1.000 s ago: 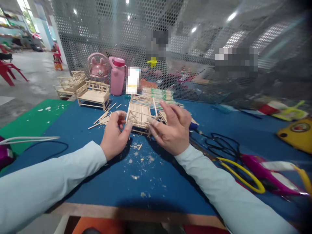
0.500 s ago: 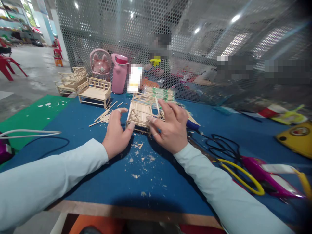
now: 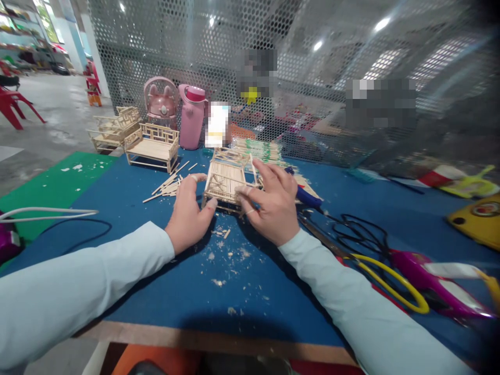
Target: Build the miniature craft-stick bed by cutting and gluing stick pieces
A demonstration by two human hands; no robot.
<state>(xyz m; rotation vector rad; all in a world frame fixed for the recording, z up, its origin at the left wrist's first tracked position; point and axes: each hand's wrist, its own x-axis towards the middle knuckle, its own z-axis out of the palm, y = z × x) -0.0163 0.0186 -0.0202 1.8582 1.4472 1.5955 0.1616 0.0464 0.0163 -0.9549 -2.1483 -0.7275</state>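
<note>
Your left hand [image 3: 189, 213] and right hand [image 3: 271, 205] pinch the stick bench [image 3: 226, 181] at twelve o'clock, fingers half curled.

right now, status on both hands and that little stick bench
Left hand and right hand pinch the stick bench from either side. Bench on the blue mat. Loose sticks left, scissors right.

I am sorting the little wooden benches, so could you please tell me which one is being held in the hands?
The unfinished bench at the table's centre, between left hand and right hand; the others stand untouched at far left.
</note>
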